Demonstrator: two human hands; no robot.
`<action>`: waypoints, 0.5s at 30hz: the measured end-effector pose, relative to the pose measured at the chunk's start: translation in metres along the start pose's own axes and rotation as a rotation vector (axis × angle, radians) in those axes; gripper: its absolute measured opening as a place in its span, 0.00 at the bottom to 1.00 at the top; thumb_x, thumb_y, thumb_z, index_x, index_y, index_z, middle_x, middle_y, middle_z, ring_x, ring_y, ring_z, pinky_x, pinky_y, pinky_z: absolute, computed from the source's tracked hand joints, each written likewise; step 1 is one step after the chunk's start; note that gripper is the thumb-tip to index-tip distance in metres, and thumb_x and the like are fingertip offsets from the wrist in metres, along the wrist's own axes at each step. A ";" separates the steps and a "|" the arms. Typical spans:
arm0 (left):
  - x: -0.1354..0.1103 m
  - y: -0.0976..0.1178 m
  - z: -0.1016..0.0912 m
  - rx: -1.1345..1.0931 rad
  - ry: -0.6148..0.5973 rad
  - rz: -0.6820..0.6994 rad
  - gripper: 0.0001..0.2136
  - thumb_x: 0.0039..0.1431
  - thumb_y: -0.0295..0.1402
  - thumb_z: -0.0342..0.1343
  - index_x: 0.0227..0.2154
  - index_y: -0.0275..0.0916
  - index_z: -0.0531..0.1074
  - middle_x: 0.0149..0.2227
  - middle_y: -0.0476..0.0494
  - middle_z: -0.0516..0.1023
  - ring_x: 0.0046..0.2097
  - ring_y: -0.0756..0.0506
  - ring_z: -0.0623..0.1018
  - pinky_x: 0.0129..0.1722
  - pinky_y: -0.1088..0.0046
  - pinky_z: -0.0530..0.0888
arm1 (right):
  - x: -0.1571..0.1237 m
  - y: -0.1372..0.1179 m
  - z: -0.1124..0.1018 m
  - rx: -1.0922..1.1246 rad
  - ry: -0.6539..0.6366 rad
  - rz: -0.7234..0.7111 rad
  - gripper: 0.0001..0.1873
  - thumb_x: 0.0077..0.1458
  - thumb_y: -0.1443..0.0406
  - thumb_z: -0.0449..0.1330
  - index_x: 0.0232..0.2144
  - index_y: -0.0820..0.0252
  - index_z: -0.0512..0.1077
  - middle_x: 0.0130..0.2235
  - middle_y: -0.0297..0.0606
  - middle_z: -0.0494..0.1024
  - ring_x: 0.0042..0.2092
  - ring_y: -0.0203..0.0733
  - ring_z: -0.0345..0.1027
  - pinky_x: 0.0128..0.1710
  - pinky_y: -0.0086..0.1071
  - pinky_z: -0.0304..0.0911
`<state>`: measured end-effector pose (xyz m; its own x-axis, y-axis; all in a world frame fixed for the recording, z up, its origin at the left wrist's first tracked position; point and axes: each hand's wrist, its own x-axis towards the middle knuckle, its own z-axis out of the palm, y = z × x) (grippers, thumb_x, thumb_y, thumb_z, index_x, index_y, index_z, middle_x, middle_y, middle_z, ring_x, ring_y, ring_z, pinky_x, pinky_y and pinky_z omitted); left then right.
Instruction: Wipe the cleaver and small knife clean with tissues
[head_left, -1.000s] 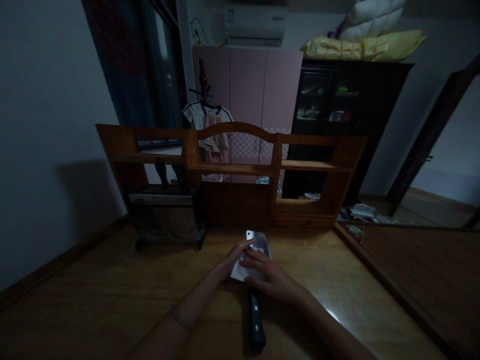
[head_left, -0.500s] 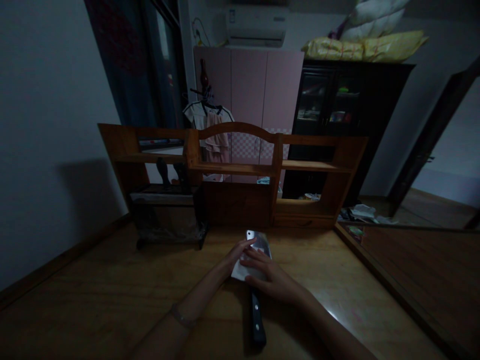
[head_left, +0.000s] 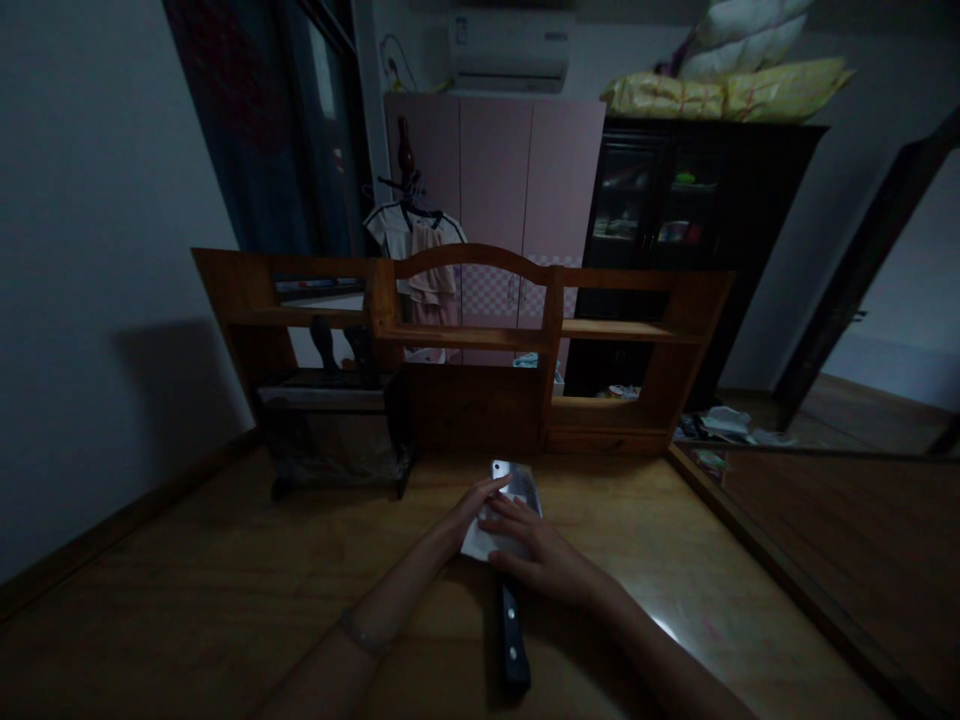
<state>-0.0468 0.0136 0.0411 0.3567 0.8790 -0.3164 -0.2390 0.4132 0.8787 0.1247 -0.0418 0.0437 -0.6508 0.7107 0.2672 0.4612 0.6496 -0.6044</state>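
A cleaver lies flat on the wooden desk, its steel blade pointing away from me and its black riveted handle toward me. A white cloth or paper lies over the blade's near part. My left hand rests on the left side of the blade and cloth, fingers bent down onto them. My right hand presses flat on the cloth from the right, fingers stretched toward the blade. The room is dim, so the fingertips are hard to separate.
A wooden shelf unit stands along the desk's back edge. A dark knife rack with handles sticking up sits at its left. A white wall is at the left. The desk's right edge drops to the floor.
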 end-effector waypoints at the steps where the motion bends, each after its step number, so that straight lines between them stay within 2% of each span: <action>1: 0.005 -0.002 -0.001 -0.002 0.013 -0.016 0.14 0.50 0.43 0.63 0.31 0.35 0.76 0.30 0.40 0.80 0.35 0.42 0.79 0.37 0.71 0.73 | 0.000 0.000 0.000 -0.001 0.000 0.000 0.27 0.62 0.51 0.54 0.61 0.50 0.63 0.68 0.40 0.52 0.69 0.48 0.41 0.67 0.50 0.36; 8: 0.036 -0.016 -0.008 -0.036 0.027 -0.092 0.17 0.50 0.45 0.62 0.28 0.32 0.76 0.28 0.41 0.80 0.26 0.46 0.77 0.30 0.73 0.72 | 0.000 0.002 0.001 -0.015 -0.011 -0.015 0.27 0.62 0.51 0.53 0.61 0.48 0.62 0.68 0.38 0.52 0.69 0.48 0.40 0.67 0.54 0.34; 11: 0.035 -0.016 -0.010 -0.029 -0.002 -0.100 0.17 0.50 0.46 0.62 0.28 0.32 0.76 0.26 0.41 0.80 0.26 0.46 0.77 0.28 0.73 0.71 | 0.000 0.003 0.001 -0.009 -0.009 -0.015 0.27 0.62 0.51 0.53 0.61 0.47 0.62 0.68 0.38 0.52 0.69 0.49 0.40 0.67 0.54 0.34; 15: 0.030 -0.013 -0.008 -0.051 -0.052 -0.038 0.14 0.52 0.43 0.62 0.27 0.34 0.75 0.24 0.43 0.79 0.26 0.46 0.77 0.28 0.74 0.70 | 0.000 0.002 0.000 -0.006 -0.019 -0.025 0.25 0.64 0.52 0.51 0.61 0.48 0.62 0.69 0.36 0.50 0.69 0.48 0.38 0.67 0.52 0.34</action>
<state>-0.0404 0.0367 0.0178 0.4124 0.8496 -0.3287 -0.2701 0.4586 0.8466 0.1256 -0.0403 0.0430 -0.6734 0.6891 0.2678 0.4484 0.6687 -0.5931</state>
